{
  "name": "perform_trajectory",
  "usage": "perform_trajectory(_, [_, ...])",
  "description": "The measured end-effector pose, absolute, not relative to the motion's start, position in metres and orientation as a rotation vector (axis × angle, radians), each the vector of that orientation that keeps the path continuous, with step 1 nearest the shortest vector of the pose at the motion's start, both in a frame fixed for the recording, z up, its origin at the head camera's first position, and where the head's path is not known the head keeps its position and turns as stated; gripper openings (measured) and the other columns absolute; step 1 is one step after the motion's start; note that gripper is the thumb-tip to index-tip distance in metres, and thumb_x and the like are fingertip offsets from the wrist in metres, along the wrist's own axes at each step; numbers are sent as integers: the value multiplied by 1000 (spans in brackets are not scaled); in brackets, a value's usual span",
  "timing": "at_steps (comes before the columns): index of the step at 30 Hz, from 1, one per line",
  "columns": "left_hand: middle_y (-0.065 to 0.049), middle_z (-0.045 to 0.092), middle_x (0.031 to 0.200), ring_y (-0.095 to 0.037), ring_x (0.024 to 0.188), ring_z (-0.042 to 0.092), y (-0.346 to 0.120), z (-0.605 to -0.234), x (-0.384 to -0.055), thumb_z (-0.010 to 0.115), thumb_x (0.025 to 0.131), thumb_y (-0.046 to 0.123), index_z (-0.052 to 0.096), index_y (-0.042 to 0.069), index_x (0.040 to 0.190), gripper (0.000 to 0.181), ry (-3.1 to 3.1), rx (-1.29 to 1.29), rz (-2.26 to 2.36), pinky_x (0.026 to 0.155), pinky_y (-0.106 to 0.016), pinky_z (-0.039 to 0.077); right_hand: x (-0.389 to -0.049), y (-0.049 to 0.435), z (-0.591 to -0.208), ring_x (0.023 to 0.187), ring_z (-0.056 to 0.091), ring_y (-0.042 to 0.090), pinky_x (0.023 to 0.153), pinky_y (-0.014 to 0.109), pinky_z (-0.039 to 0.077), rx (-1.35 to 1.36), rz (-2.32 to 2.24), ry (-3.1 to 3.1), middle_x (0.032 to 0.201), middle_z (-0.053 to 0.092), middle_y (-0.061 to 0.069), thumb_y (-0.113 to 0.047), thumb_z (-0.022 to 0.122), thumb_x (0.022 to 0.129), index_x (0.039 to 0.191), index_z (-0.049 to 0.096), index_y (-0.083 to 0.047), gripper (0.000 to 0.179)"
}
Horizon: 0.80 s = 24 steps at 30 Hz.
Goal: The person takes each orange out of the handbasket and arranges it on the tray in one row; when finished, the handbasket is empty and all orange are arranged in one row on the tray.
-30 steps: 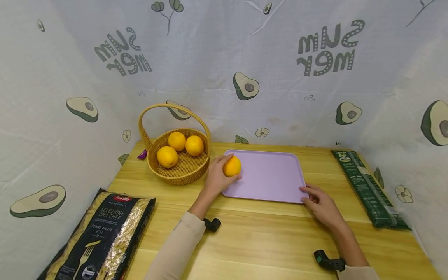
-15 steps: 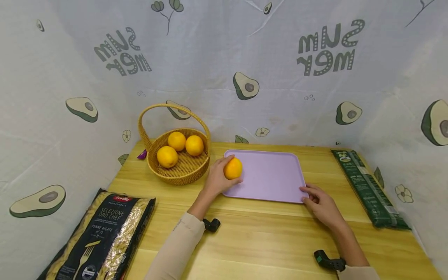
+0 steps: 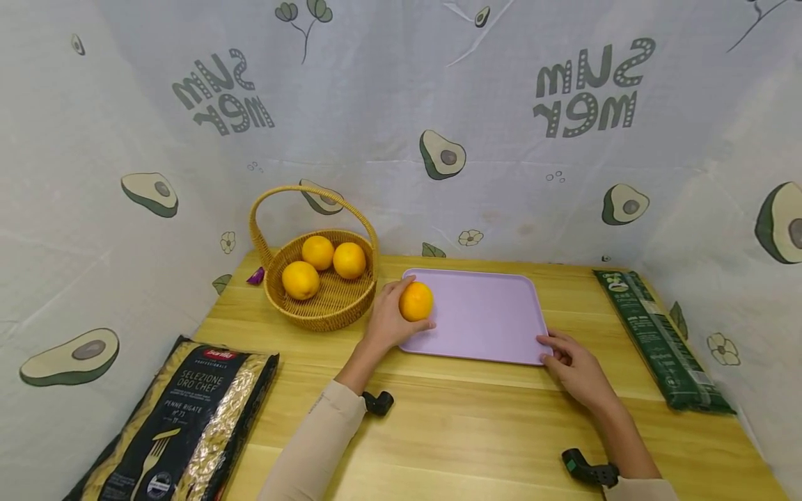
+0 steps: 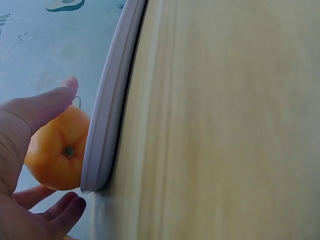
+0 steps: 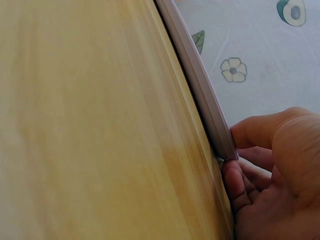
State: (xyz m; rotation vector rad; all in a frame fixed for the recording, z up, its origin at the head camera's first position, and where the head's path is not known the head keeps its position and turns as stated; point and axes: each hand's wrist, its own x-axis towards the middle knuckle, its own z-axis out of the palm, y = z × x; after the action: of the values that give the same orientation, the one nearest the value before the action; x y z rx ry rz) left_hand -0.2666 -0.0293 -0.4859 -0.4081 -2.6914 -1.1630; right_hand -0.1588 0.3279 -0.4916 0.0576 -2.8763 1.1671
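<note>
An orange (image 3: 416,301) sits at the left end of a lilac tray (image 3: 489,313). My left hand (image 3: 390,316) cups it from the left, fingers curved behind it and thumb stretched along its near side. In the left wrist view, the thumb (image 4: 55,102) crosses one side of the orange (image 4: 62,150), while several fingertips lie just past its other side. At the tray's near right corner, my right hand (image 3: 576,369) pinches the rim. The right wrist view shows its thumb and fingers on either side of the tray edge (image 5: 212,110).
A wicker basket (image 3: 326,316) with a tall handle and 3 oranges stands behind left of the tray. A penne bag (image 3: 182,417) lies front left. A green packet (image 3: 658,334) lies along the right side. A small purple wrapper (image 3: 255,276) is beside the basket. Printed cloth (image 3: 376,104) encloses the table.
The orange has shifted very slightly towards the near side, and the left thumb has spread a little away from it. The right hand and tray have stayed in place.
</note>
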Motion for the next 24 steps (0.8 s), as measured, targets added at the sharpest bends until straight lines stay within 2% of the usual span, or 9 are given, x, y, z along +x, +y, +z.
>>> perform_trajectory(6, [-12, 52, 150, -39, 135, 52, -35, -479, -260, 96, 67, 49, 43, 26, 157, 107, -2725, -435, -1129, 107, -60, 47, -159, 327, -491, 90, 46, 8, 72, 17, 37, 60, 1155, -2881, 153, 45, 28, -18, 63, 102, 138, 62, 4, 42])
perform_trajectory(10, [-10, 51, 153, -40, 138, 51, -48, -469, -251, 96, 67, 48, 46, 24, 155, 105, -2731, -495, -1101, 110, -61, 45, -157, 327, -491, 90, 46, 10, 72, 17, 38, 62, 1155, -2893, 154, 44, 30, -17, 63, 103, 138, 62, 4, 41])
perform_trajectory(16, [-5, 61, 146, -37, 122, 64, -74, -454, -243, 94, 70, 47, 57, 22, 147, 89, -2699, -595, -1190, 99, -51, 55, -156, 328, -491, 90, 47, 12, 71, 19, 38, 27, 1163, -2914, 156, 41, 30, -20, 61, 104, 140, 60, 3, 43])
perform_trajectory(20, [-6, 69, 128, -36, 108, 70, -94, -448, -245, 93, 72, 47, 63, 20, 139, 78, -2607, -590, -1262, 91, -45, 60, -158, 329, -492, 89, 47, 10, 70, 19, 39, 36, 1170, -2907, 157, 40, 31, -21, 61, 104, 140, 60, 3, 43])
perform_trajectory(24, [-10, 71, 125, -32, 104, 71, -117, -438, -250, 92, 76, 44, 66, 14, 134, 70, -2522, -560, -1280, 88, -43, 62, -159, 329, -493, 89, 47, 8, 71, 18, 39, 41, 1172, -2901, 156, 42, 30, -20, 62, 104, 139, 61, 3, 42])
